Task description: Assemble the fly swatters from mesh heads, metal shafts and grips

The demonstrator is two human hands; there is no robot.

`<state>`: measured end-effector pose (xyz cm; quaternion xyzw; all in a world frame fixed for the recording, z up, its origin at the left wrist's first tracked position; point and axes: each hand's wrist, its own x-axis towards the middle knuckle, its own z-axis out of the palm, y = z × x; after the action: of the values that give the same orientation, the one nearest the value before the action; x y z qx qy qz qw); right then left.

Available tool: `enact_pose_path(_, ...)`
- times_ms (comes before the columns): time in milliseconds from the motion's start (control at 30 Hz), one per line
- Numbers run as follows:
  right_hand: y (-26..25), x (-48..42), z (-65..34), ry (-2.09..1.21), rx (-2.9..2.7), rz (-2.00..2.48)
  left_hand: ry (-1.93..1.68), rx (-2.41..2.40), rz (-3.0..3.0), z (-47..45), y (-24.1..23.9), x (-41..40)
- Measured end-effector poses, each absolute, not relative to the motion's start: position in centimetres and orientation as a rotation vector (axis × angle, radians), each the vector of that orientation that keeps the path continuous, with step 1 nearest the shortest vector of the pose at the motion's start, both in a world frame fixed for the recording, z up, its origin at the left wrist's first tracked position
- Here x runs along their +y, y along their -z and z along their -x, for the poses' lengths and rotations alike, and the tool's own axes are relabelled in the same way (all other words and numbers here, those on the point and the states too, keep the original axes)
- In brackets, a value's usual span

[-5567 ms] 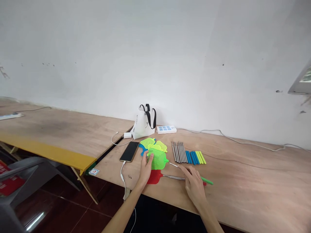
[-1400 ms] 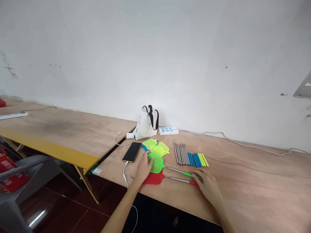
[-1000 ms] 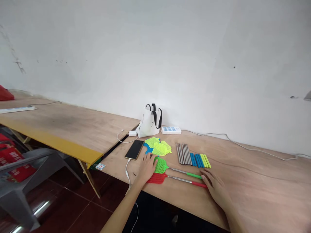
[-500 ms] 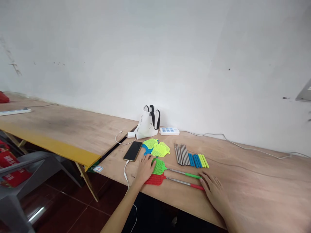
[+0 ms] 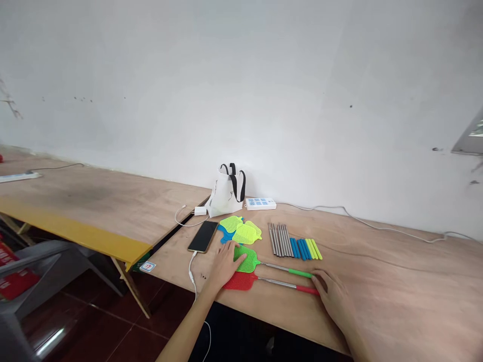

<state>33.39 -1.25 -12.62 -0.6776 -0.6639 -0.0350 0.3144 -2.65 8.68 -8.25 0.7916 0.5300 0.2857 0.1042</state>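
Wooden counter (image 5: 400,296), pale wall (image 5: 241,90), tiled floor (image 5: 151,332); I rest left fingers (image 5: 228,248), parted, on green swatter (image 5: 247,261), right fingers (image 5: 323,276), parted, at handle ends (image 5: 306,274).

wooden table (image 5: 396,291), on it green swatter (image 5: 248,259), red swatter (image 5: 242,281), metal rods (image 5: 280,240)

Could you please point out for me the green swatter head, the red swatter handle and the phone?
Green swatter head (image 5: 249,260): head view, on its mesh, right of the left hand (image 5: 225,264).
Red swatter handle (image 5: 307,289): head view, middle of its length.
Phone (image 5: 203,237): head view, middle of its dark screen.
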Motion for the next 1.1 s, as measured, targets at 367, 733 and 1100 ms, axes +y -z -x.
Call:
enact_pose_path(367, 12.21, -1.58, -32.92, 0.168, -1.796, 1.774, -0.809, 1.465, -2.435, 2.55, 8.13, 8.72)
enact_pose_path(733, 12.23, -1.64, -32.7, 0.131, -1.822, 1.769, -0.816, 1.455, -2.456, 2.65, 8.46, 8.99)
enact_pose_path(1100, 12.31, -1.64, -32.76, 0.195, -1.828, 1.776, -0.836, 1.451, -2.451, 2.67, 8.34, 8.87)
